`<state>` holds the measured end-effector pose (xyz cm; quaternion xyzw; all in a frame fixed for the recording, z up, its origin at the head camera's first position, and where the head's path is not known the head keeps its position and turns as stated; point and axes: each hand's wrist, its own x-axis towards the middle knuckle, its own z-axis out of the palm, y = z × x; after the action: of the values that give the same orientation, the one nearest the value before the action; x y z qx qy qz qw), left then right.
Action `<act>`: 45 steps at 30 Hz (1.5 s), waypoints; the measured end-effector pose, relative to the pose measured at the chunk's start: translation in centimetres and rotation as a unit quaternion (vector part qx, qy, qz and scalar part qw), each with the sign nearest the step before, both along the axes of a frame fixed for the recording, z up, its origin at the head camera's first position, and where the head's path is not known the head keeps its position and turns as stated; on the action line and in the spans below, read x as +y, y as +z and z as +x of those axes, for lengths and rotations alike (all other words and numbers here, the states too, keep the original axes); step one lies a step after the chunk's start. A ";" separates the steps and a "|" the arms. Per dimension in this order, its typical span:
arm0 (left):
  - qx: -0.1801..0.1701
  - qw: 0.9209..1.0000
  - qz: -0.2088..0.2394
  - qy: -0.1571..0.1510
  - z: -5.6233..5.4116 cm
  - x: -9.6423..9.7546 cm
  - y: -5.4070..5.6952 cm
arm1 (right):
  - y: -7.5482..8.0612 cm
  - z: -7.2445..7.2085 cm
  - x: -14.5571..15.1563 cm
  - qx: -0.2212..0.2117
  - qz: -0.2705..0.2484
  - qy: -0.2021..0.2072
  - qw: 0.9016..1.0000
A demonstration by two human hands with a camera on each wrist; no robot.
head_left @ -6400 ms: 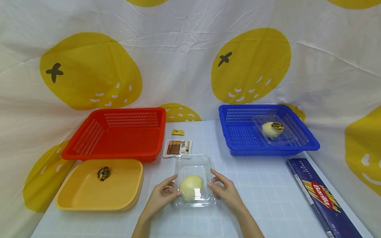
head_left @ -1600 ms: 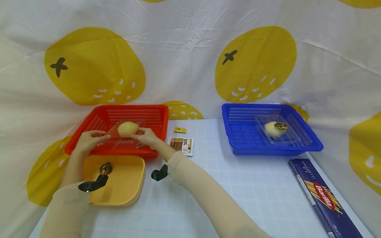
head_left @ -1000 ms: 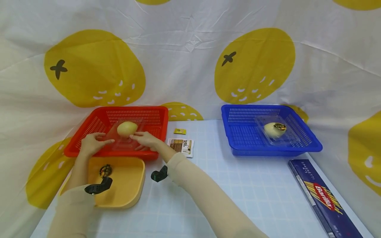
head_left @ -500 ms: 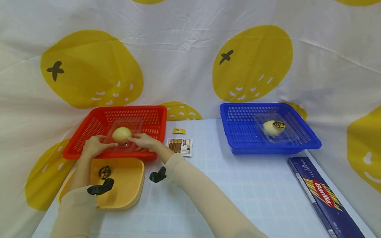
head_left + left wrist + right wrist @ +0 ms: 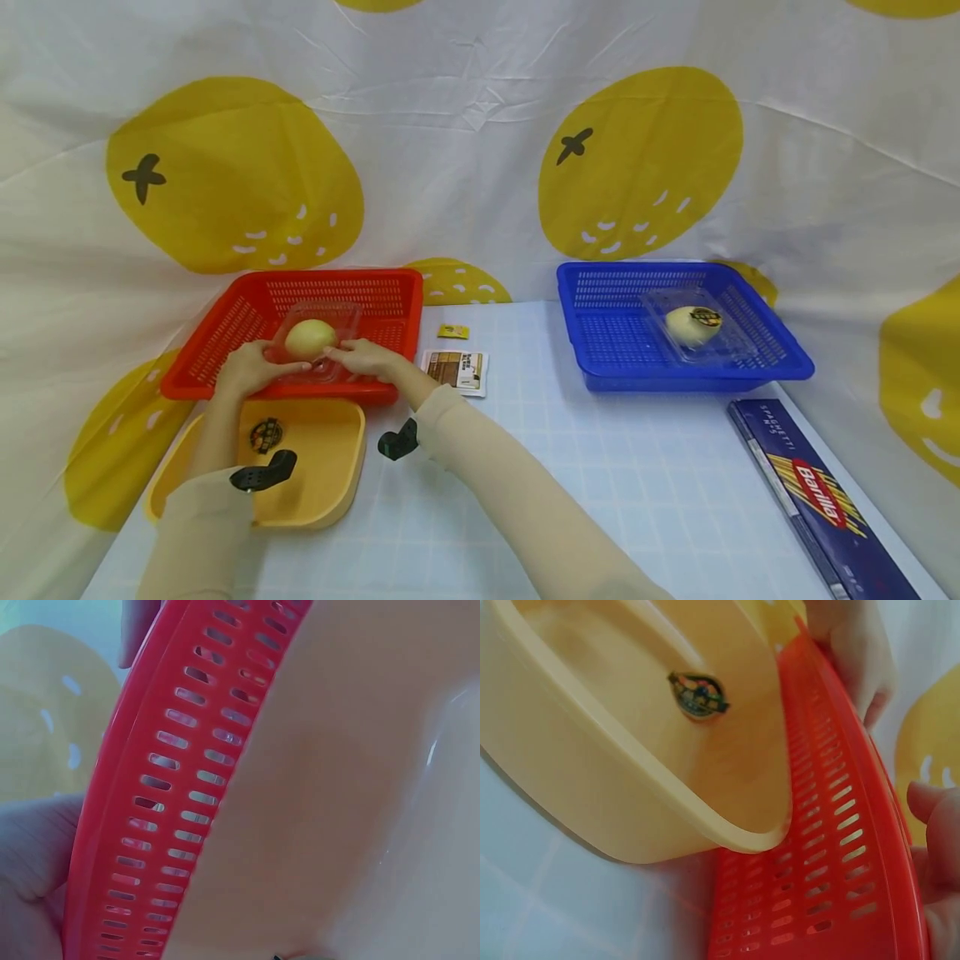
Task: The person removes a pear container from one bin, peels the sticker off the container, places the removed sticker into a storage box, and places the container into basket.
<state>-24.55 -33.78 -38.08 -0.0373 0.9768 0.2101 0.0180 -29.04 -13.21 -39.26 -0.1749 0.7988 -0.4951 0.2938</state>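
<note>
Clear box (image 5: 343, 315) has come inside the red basket's (image 5: 337, 287) near edge — likely placed; whether my left hand (image 5: 247, 367) or right hand (image 5: 365, 357) pinches, I can't tell.

I see clear plastic box (image 5: 343, 315), pale-yellow round fruit (image 5: 309, 339) inside, in red basket (image 5: 386, 292), my eleven o'clock.

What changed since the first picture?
The clear box holding pale fruit moved left and away, into the red basket. The left hand and right hand went with it; whether they've released it is unclear. The blue basket, spaghetti box and yellow tray stayed put.
</note>
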 end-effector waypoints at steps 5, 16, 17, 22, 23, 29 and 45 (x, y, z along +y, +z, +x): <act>0.038 0.999 0.013 0.013 0.3 0.1 -0.2 | 0.1 -0.1 -0.2 -0.012 -0.014 -0.005 1.000; 0.085 0.994 0.064 0.031 0.6 -0.6 -0.3 | -0.1 -0.6 -0.4 -0.049 -0.038 -0.001 0.998; 0.091 0.993 0.071 0.035 0.7 -0.7 -0.3 | -0.1 -0.6 -0.5 -0.053 -0.041 0.002 0.998; 0.135 0.985 0.090 0.058 1.0 -0.2 -0.4 | -0.1 -0.8 -0.7 -0.063 -0.049 0.007 0.997; 0.141 0.984 0.088 0.060 1.0 -0.1 -0.4 | -0.1 -0.8 -0.8 -0.063 -0.049 0.007 0.997; 0.150 0.982 0.089 0.071 1.2 0.0 -0.4 | -0.1 -0.8 -1.3 -0.063 -0.050 0.004 0.997; 0.182 0.974 0.109 0.084 1.4 0.2 -0.8 | 0.4 -0.4 -0.9 -0.002 -0.050 -0.045 0.998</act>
<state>-23.15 -33.59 -38.85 -0.0785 0.9282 0.3192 -0.1742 -29.48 -14.06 -38.85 -0.1522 0.7796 -0.5473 0.2637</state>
